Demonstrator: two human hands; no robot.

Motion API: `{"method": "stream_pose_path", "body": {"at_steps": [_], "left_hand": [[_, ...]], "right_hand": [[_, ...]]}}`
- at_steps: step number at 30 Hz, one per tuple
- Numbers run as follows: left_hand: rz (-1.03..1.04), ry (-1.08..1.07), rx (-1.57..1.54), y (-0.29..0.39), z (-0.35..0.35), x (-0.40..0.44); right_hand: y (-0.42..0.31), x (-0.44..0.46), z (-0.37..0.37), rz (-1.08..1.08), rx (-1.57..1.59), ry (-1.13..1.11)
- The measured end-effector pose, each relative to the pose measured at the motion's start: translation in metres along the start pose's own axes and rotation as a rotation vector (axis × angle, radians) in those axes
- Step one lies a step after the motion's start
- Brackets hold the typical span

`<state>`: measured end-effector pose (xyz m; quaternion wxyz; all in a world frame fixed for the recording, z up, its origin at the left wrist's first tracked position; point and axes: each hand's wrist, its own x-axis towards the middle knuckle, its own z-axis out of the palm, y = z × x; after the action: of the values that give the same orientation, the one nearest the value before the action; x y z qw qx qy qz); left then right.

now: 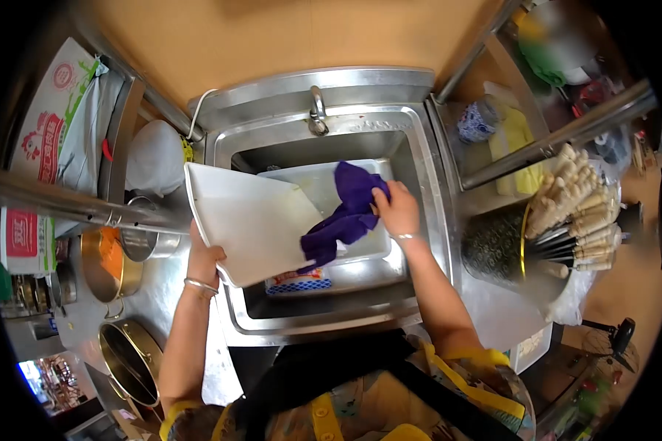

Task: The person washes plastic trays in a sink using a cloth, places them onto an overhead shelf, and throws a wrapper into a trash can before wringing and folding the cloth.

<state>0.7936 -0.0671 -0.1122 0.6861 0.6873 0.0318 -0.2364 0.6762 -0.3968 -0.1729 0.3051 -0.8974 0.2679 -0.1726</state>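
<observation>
My left hand (204,259) grips the left edge of a white rectangular tray (243,224), which is tilted over the left part of the sink. A bunched purple cloth (354,198) is pinched in my right hand (399,209), and its lower end hangs against the tray's right edge. Beneath them, a second white tray (382,246) lies in the steel sink (415,290). Part of a blue, white and red packet (299,284) shows below the held tray's lower edge. The held tray hides part of the sink.
The faucet (317,110) rises at the sink's back. On the right stands a dark patterned container (494,239) of wooden-handled utensils (577,213). Brass pots (130,360) and a steel pot (151,239) sit on the left. Metal shelf rails (559,136) flank both sides.
</observation>
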Motion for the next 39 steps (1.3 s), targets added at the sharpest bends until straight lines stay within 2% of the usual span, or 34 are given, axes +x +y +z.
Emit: {"method": "stream_pose_path", "body": {"at_steps": [1, 2, 6, 7, 8, 10, 12, 16, 18, 20, 21, 22, 23, 24, 25, 28, 30, 32, 34, 35, 36, 37, 38, 39], "left_hand": [[-0.013, 0.006, -0.017, 0.000, 0.000, -0.001], [-0.026, 0.012, -0.036, 0.000, 0.001, -0.001], [-0.017, -0.031, -0.070, -0.005, 0.008, 0.004], [-0.004, 0.000, -0.075, -0.006, 0.012, 0.002], [0.011, 0.032, -0.083, -0.008, 0.015, 0.000], [-0.006, 0.061, -0.090, -0.007, 0.019, 0.000], [-0.071, 0.082, -0.291, -0.002, 0.019, 0.002], [-0.068, 0.021, -0.320, -0.034, 0.012, 0.008], [-0.030, 0.066, -0.389, -0.037, 0.016, 0.005], [-0.009, 0.057, -0.337, -0.035, 0.016, 0.007], [-0.028, 0.058, -0.324, -0.035, 0.012, 0.008], [-0.046, 0.035, -0.370, -0.036, 0.008, 0.009], [-0.012, 0.058, -0.345, -0.037, 0.010, 0.008], [0.023, 0.075, -0.315, -0.037, 0.014, 0.005], [0.014, 0.076, -0.316, -0.040, 0.014, 0.005], [0.047, 0.103, -0.339, -0.047, 0.018, 0.010], [-0.003, 0.105, -0.380, -0.047, 0.012, 0.014], [-0.004, 0.106, -0.359, -0.043, 0.010, 0.016], [-0.008, 0.107, -0.327, -0.040, 0.007, 0.014], [-0.026, 0.102, -0.336, -0.039, 0.007, 0.012], [-0.032, 0.102, -0.333, -0.038, 0.009, 0.012], [-0.023, 0.091, -0.346, -0.037, 0.011, 0.012], [-0.020, 0.084, -0.358, -0.038, 0.012, 0.008], [-0.028, 0.088, -0.356, -0.041, 0.011, 0.005]], "right_hand": [[0.008, 0.007, 0.028, 0.090, -0.067, -0.063], [0.038, 0.011, 0.073, 0.059, -0.160, -0.084], [0.047, -0.002, 0.160, -0.108, -0.483, -0.642], [0.053, 0.000, 0.167, -0.113, -0.312, -0.606], [0.060, -0.002, 0.171, -0.082, -0.468, -0.460], [0.085, 0.020, 0.206, 0.257, -0.266, -0.522], [0.075, 0.031, 0.223, 0.138, -0.077, -0.380], [-0.083, -0.003, 0.174, -0.271, 0.492, -0.703], [-0.137, -0.018, 0.158, -0.596, 0.707, -0.544], [-0.159, -0.021, 0.149, -0.718, 0.747, -0.478], [-0.142, -0.020, 0.165, -0.726, 0.560, -0.416], [-0.119, -0.021, 0.181, -0.582, 0.309, -0.430], [-0.076, -0.004, 0.198, -0.180, -0.007, -0.673], [-0.032, 0.001, 0.218, -0.262, -0.117, -0.728], [0.011, -0.008, 0.242, -0.071, -0.037, -0.636], [-0.025, -0.010, 0.200, -0.107, -0.084, -0.816], [-0.089, -0.027, 0.168, -0.372, 0.286, -0.807], [-0.137, -0.036, 0.116, -0.499, 0.566, -0.970], [-0.105, -0.044, 0.137, -0.513, 0.576, -0.886], [-0.074, -0.047, 0.154, -0.459, 0.451, -0.892], [-0.043, -0.048, 0.165, -0.304, 0.309, -0.903], [-0.014, -0.043, 0.169, -0.118, 0.214, -1.013], [0.025, -0.045, 0.190, -0.109, 0.082, -0.974], [0.035, -0.038, 0.182, 0.070, 0.079, -0.943]]}}
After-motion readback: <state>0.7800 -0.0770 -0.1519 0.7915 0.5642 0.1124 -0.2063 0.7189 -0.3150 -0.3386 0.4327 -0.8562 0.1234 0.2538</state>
